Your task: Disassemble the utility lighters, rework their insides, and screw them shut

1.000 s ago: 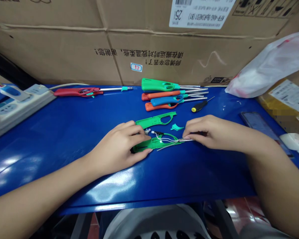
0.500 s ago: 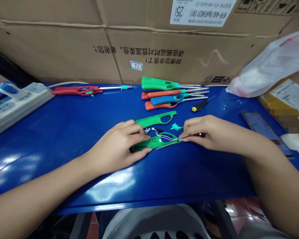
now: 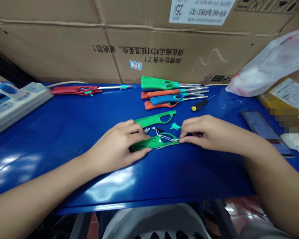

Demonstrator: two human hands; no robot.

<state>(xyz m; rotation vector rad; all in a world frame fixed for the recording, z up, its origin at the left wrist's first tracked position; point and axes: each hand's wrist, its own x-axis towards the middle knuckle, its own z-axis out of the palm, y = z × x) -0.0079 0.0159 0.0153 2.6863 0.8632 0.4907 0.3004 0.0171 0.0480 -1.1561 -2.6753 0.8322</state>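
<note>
My left hand (image 3: 122, 144) grips the left end of an open green lighter shell half (image 3: 153, 142), thumb in front and fingers behind. White wires (image 3: 165, 137) run through this half from a small black part (image 3: 158, 130) to its right end. There my right hand (image 3: 201, 131) is closed in a pinch on the lighter's metal tube, mostly covered by the fingers. Behind lies the other green shell half (image 3: 155, 119), with its left end partly behind my left hand. A teal trigger piece (image 3: 175, 126) rests beside my right fingertips. Near my left fingers sits a small metal-and-clear part (image 3: 147, 130).
Several assembled lighters (image 3: 168, 99) lie at the back beside a screwdriver (image 3: 199, 105). A red lighter (image 3: 76, 90) and a power strip (image 3: 17, 106) are at left. On the right are a phone (image 3: 264, 131) and a plastic bag (image 3: 269, 66). A large cardboard box (image 3: 72, 56) borders the back.
My right fingertips have shifted slightly and now cover more of the metal tube at the shell's right end. The left hand keeps its hold.
</note>
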